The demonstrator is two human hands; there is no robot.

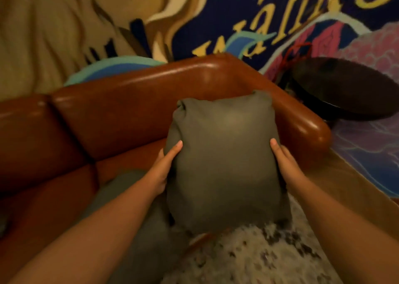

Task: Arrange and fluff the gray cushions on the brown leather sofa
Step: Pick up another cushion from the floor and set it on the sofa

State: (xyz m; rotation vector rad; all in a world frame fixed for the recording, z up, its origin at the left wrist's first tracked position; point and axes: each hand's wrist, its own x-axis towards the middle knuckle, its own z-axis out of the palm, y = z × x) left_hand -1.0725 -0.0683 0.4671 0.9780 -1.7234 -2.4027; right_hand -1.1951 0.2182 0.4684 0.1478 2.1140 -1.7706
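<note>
Left hand (164, 171) presses flat on the near flank of the gray cushion (224, 160), thumb laid up the front; right hand (285, 165) mirrors it on the far flank, so the grip is a two-palm squeeze, nothing curled round. The cushion is raised over the corner seat of the brown leather sofa (129, 102). My worry: palms alone on soft fabric could let it slide down. Below the left forearm lies a second gray cushion (129, 197). Beyond the right hand, past the armrest, sits a dark round bowl (345, 93), and a careless swing could clip it.
</note>
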